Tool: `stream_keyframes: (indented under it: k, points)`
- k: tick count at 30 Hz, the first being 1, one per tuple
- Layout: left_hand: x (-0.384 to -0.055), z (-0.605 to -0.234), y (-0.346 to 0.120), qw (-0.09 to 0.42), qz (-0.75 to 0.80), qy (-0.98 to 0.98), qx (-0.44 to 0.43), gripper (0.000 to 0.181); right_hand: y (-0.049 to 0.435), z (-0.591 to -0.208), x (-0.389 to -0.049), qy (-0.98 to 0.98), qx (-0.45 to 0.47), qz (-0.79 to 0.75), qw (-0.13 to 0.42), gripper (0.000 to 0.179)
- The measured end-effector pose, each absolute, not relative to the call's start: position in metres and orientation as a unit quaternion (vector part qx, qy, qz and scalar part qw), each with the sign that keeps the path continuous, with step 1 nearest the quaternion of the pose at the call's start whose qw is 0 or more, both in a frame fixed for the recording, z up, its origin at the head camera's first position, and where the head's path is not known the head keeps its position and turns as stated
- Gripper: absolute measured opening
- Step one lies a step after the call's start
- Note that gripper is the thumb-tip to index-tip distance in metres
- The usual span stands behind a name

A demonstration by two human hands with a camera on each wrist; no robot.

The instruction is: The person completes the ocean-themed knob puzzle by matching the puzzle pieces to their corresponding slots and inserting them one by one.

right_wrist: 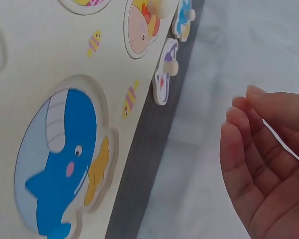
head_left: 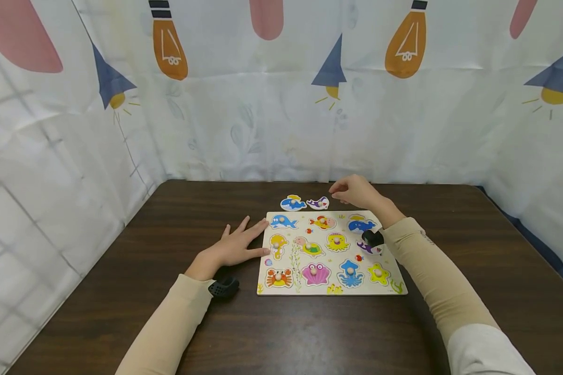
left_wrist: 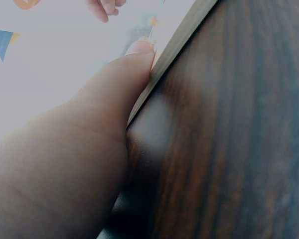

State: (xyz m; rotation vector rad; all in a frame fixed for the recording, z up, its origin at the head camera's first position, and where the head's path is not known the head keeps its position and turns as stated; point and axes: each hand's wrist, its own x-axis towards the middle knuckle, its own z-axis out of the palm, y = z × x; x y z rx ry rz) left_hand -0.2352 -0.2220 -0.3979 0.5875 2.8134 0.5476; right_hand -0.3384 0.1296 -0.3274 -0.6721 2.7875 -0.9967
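A wooden knob puzzle board (head_left: pixel 326 265) with sea-animal pieces lies on the table. At its left edge, my left hand (head_left: pixel 230 247) spreads its fingers, its thumb on the board's rim in the left wrist view. Beyond the far edge my right hand (head_left: pixel 355 191) hovers with softly bent fingers, thumb tip against the index finger, holding nothing. Just left of it lie a purple whale piece (head_left: pixel 318 203) and a blue whale piece (head_left: pixel 293 203) with a yellow top. A blue whale picture (right_wrist: pixel 70 164) shows in a bare recess in the right wrist view.
Brown tabletop (head_left: pixel 319 333) surrounds the board. A printed white curtain (head_left: pixel 281 130) hangs behind the table and along its sides. The right wrist's black camera (head_left: pixel 372 238) covers part of the purple whale's slot on the board.
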Motion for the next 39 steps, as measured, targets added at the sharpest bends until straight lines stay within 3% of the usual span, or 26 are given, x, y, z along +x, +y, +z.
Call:
stream_keyframes:
  k: [22,39]
  points:
    - [-0.236,-0.399,-0.222,0.109,0.185,0.955,0.202,0.09,0.094,-0.354,-0.366,0.912,-0.167,-0.356,0.116,0.023]
    - [-0.237,-0.398,-0.223,0.11,0.185,0.955,0.203,0.09,0.093,-0.365,-0.373,0.928,-0.15,-0.312,0.137,0.023]
